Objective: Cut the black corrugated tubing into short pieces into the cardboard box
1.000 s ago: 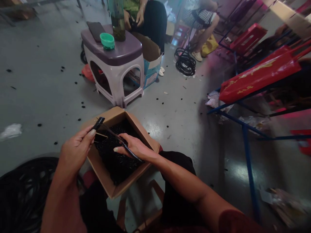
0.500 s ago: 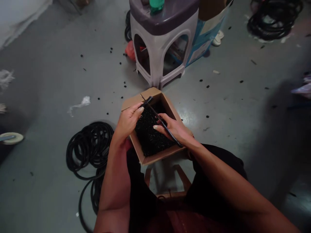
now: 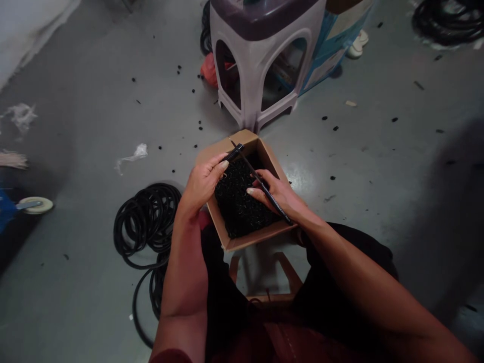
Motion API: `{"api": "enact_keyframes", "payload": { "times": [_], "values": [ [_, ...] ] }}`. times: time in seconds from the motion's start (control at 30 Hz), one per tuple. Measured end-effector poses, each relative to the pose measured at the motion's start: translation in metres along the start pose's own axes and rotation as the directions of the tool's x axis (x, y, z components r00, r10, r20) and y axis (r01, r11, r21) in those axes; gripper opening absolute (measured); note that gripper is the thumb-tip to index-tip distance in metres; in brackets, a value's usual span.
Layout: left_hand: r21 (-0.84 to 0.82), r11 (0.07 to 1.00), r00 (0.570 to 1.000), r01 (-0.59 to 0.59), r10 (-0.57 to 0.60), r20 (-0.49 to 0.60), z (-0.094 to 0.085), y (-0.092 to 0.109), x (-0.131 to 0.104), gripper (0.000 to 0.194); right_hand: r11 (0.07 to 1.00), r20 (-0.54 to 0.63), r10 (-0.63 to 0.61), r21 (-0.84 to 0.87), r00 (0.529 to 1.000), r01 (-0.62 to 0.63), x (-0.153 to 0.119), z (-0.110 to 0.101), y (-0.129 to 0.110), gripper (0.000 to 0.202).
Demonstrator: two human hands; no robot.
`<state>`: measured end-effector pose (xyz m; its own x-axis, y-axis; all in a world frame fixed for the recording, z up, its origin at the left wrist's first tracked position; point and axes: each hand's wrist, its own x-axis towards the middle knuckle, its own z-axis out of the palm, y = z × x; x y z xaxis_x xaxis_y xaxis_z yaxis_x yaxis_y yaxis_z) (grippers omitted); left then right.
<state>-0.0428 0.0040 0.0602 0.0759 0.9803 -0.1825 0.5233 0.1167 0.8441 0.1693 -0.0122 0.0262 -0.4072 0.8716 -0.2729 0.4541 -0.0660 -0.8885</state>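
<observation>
My left hand is closed on a short black ribbed piece, pinched between thumb and fingers with its end sticking out. My right hand grips a long, thin black tool with a pointed tip; whether it is a knife or tweezers I cannot tell. The tool's front part crosses the ribbed piece close to its end. Both hands are over an open cardboard box, which holds a heap of small black pieces. The box sits between my knees.
Coils of black tubing lie on the floor to the left. Beyond the box stands a grey plastic stool, with a blue carton behind it. Small black bits and a white scrap are scattered on the floor. Another black coil is at upper right.
The whole view has shifted, so the box, stool and hands appear further right and slightly higher. Both hands keep their holds, and the tool still crosses the ribbed piece.
</observation>
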Motion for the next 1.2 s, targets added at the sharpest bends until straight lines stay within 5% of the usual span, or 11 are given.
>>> {"api": "enact_keyframes", "payload": {
  "times": [0.6,1.2],
  "values": [
    [0.045,0.999,0.983,0.009,-0.017,0.182,-0.002,0.014,-0.004,0.040,0.999,0.027,-0.034,-0.002,0.999,0.034,0.000,-0.001,0.003,0.055],
    [0.044,0.999,0.987,0.009,-0.016,0.162,-0.002,0.012,-0.005,0.036,0.988,-0.034,0.011,-0.152,0.999,-0.016,0.003,0.005,-0.002,0.031]
  ]
}}
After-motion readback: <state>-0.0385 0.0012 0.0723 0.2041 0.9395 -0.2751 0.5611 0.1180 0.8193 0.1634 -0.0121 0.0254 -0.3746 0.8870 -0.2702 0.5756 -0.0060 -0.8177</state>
